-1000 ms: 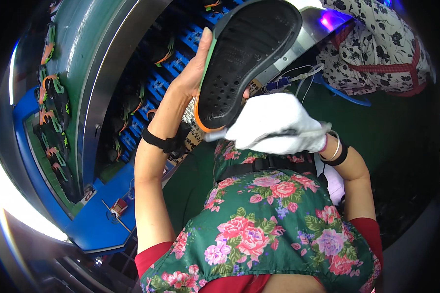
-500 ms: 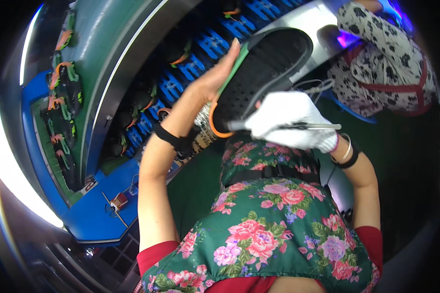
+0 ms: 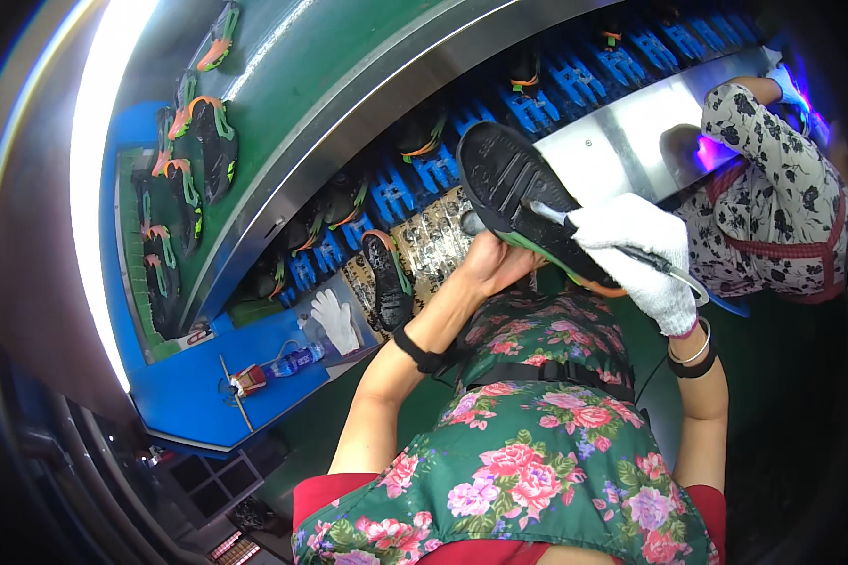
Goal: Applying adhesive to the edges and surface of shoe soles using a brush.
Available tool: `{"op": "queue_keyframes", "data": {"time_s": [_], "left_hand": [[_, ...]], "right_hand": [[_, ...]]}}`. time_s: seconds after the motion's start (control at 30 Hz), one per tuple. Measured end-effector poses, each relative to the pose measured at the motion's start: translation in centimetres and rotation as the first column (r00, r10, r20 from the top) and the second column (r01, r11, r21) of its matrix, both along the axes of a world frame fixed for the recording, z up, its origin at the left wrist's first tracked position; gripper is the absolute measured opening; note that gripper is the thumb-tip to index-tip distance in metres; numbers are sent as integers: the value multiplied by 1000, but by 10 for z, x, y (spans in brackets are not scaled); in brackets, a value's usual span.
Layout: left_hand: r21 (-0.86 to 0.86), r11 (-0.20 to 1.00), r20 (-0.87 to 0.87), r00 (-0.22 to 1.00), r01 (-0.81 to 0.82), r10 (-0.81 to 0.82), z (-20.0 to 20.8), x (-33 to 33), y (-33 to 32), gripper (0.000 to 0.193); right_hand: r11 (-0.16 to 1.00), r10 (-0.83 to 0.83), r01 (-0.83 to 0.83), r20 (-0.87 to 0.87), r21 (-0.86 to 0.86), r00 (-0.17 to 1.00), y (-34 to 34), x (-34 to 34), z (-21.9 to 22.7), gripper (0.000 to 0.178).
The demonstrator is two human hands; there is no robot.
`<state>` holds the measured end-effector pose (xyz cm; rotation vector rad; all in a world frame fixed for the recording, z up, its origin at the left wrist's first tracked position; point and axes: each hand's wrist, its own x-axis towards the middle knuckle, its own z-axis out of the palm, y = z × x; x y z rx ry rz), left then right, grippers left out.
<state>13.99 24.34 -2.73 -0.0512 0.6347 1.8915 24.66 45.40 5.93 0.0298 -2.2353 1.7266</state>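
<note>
The shoe (image 3: 518, 193) has tilted lower; the bare left hand (image 3: 495, 264) grips it from below, the gloved right hand (image 3: 636, 250) closed around a brush (image 3: 575, 221) touching its sole.

Shoe sole (image 3: 513, 188): black, green and orange edge. Right hand (image 3: 636, 254): white knit glove. Apron (image 3: 537, 471): green, pink and red florals. Conveyor belt (image 3: 283, 85): green. Racks (image 3: 396, 193): blue. Spare glove (image 3: 334, 320): white. Co-worker's top (image 3: 773, 198): white, black floral print.

left hand (image 3: 496, 266) mostly hidden behind the shoe (image 3: 528, 202) (fingers unseen).
</note>
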Motion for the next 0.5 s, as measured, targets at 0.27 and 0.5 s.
{"op": "queue_keyframes", "data": {"time_s": [0.27,0.5], "left_hand": [[201,967,382,922,-156,69,17,12,-26,54],[199,939,414,893,-279,177,20,18,-39,82]], "right_hand": [[991,-34,60,-216,116,976,-14,9,3,16],[944,-148,230,-316,238,937,-32,9,16,16]]}}
